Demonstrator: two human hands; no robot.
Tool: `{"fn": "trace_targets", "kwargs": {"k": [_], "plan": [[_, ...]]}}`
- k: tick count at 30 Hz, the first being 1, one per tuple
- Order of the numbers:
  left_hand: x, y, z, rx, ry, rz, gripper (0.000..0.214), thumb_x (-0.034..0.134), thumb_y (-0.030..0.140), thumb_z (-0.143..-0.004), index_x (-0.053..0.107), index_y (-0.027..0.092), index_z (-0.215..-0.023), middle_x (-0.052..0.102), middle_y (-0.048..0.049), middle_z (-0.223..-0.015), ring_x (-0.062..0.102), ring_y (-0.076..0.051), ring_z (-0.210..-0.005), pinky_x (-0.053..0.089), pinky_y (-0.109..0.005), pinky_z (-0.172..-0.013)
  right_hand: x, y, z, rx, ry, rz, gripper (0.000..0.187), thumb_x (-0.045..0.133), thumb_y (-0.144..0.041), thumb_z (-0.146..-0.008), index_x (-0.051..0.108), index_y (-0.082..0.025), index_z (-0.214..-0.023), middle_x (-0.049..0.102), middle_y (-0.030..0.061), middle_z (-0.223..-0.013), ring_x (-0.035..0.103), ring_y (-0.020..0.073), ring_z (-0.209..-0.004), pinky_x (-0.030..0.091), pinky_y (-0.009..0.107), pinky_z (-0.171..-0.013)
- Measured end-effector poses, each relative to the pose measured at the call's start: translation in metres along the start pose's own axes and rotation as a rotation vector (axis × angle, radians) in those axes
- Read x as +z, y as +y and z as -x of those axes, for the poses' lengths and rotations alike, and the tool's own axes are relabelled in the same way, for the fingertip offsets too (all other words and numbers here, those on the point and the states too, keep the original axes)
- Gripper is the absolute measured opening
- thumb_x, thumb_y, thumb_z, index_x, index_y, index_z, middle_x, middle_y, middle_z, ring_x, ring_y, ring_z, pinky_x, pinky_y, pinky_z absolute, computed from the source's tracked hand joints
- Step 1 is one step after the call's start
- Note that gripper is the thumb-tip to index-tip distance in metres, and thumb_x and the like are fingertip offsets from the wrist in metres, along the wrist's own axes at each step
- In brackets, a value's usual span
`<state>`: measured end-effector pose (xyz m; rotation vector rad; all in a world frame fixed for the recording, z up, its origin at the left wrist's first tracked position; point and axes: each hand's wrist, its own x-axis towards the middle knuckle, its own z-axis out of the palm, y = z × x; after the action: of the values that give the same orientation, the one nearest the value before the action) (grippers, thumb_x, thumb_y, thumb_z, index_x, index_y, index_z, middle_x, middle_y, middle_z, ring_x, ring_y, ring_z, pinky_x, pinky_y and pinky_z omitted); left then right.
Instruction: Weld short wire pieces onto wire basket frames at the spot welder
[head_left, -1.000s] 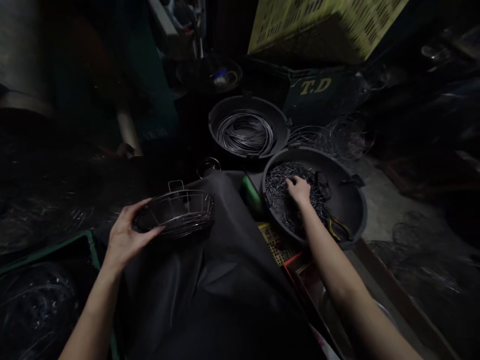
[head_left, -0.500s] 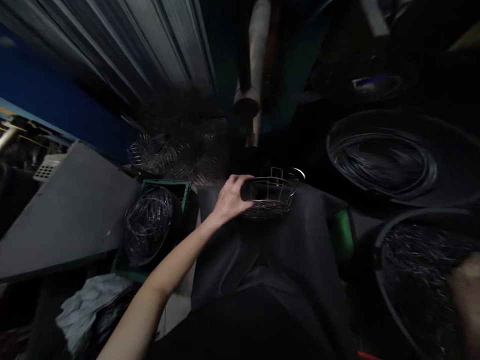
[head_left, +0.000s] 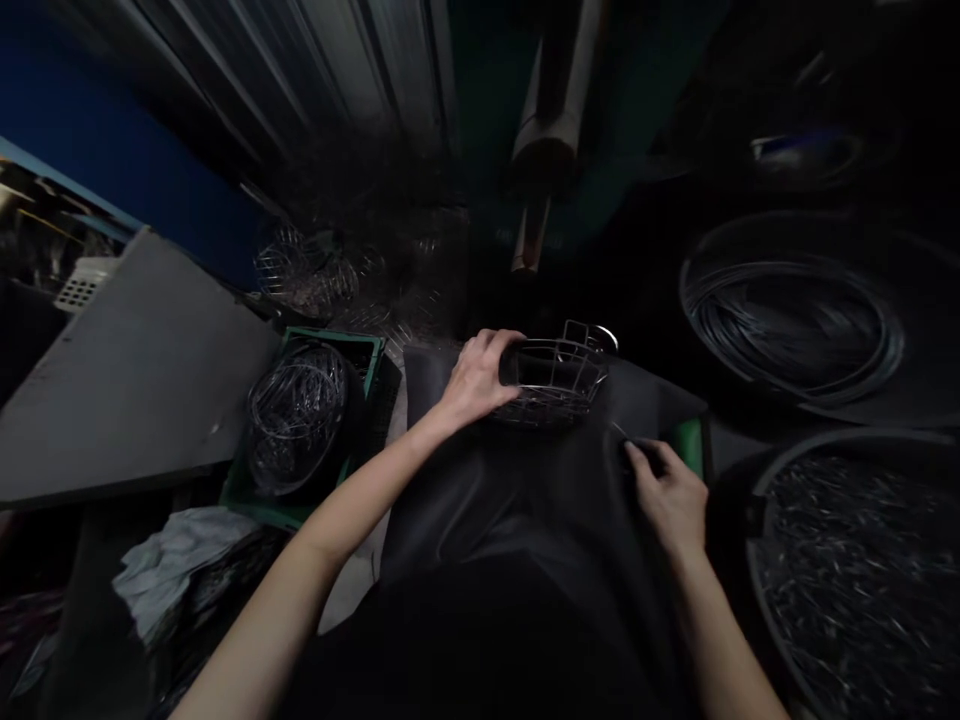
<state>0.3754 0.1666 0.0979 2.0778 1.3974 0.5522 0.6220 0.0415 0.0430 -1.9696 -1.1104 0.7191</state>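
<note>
A round wire basket (head_left: 559, 385) with a small wire loop standing up at its far side is in front of me, over the dark apron (head_left: 517, 490) across my lap. My left hand (head_left: 480, 375) grips its left rim, thumb on the near side and fingers on the far side. To the right of the basket and apart from it, my right hand (head_left: 671, 495) is closed in a pinch on a short thin piece of wire (head_left: 619, 431). The wire's tip points toward the basket. Part of the basket's left side is hidden behind my left hand.
A large tub (head_left: 757, 560) of short metal pieces stands at the right, with a coil of wire (head_left: 795, 325) behind it. On the left are a green crate (head_left: 292, 515) holding a wire bundle and a grey board (head_left: 135, 370). Machine parts (head_left: 544, 165) hang ahead. More wire baskets (head_left: 307, 275) lie back left.
My right hand has come from over the tub at the right toward the basket, now with a wire piece in it. My left hand still holds the basket. The view has shifted slightly.
</note>
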Motion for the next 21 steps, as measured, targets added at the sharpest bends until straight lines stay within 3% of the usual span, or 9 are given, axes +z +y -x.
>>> {"fn": "trace_targets", "kwargs": {"k": [3, 5, 8, 10, 14, 21], "plan": [[0.001, 0.000, 0.002, 0.008, 0.010, -0.002, 0.055, 0.067, 0.018, -0.066, 0.049, 0.020, -0.118, 0.051, -0.0064, -0.115, 0.050, -0.023, -0.109, 0.041, -0.039, -0.100, 0.011, -0.032, 0.002, 0.094, -0.062, -0.227, 0.040, 0.068, -0.056, -0.067, 0.064, -0.018, -0.078, 0.065, 0.0023, -0.066, 0.059, 0.0145, -0.056, 0.051, 0.027, -0.054], [0.003, 0.001, 0.005, 0.010, 0.026, -0.021, 0.055, 0.066, 0.017, -0.066, 0.048, 0.021, -0.118, 0.051, -0.0062, -0.114, 0.050, -0.023, -0.108, 0.041, -0.040, -0.100, 0.015, -0.062, -0.001, 0.144, -0.175, -0.390, 0.035, 0.074, -0.049, -0.063, 0.064, -0.017, -0.076, 0.063, 0.0008, -0.064, 0.060, 0.0132, -0.055, 0.051, 0.024, -0.053], [0.005, 0.003, 0.009, 0.017, 0.048, -0.086, 0.052, 0.064, 0.017, -0.069, 0.048, 0.023, -0.117, 0.051, -0.0059, -0.112, 0.050, -0.023, -0.106, 0.040, -0.042, -0.100, 0.029, -0.098, -0.013, 0.142, -0.356, -0.516, 0.032, 0.077, -0.043, -0.062, 0.062, -0.016, -0.070, 0.061, -0.0002, -0.058, 0.058, 0.0114, -0.051, 0.049, 0.021, -0.051], [0.005, 0.005, 0.011, 0.035, 0.063, -0.138, 0.050, 0.063, 0.017, -0.070, 0.048, 0.023, -0.118, 0.051, -0.0061, -0.112, 0.049, -0.023, -0.107, 0.037, -0.045, -0.102, 0.043, -0.108, -0.022, 0.128, -0.398, -0.549, 0.030, 0.077, -0.041, -0.062, 0.061, -0.015, -0.068, 0.061, -0.0003, -0.057, 0.057, 0.0103, -0.049, 0.048, 0.021, -0.050], [0.001, 0.005, 0.010, 0.063, 0.095, -0.210, 0.049, 0.063, 0.019, -0.074, 0.047, 0.022, -0.120, 0.051, -0.0069, -0.114, 0.048, -0.024, -0.109, 0.033, -0.048, -0.105, 0.065, -0.111, -0.028, 0.067, -0.331, -0.521, 0.030, 0.075, -0.042, -0.065, 0.063, -0.015, -0.073, 0.063, -0.0002, -0.060, 0.056, 0.0102, -0.049, 0.047, 0.022, -0.048], [-0.006, 0.005, 0.007, 0.074, 0.103, -0.253, 0.044, 0.062, 0.031, -0.079, 0.049, 0.023, -0.121, 0.050, -0.0070, -0.114, 0.049, -0.024, -0.107, 0.032, -0.048, -0.105, 0.075, -0.116, -0.030, 0.050, -0.246, -0.456, 0.031, 0.073, -0.044, -0.066, 0.062, -0.016, -0.073, 0.061, -0.0008, -0.058, 0.054, 0.0115, -0.047, 0.045, 0.023, -0.046]]}}
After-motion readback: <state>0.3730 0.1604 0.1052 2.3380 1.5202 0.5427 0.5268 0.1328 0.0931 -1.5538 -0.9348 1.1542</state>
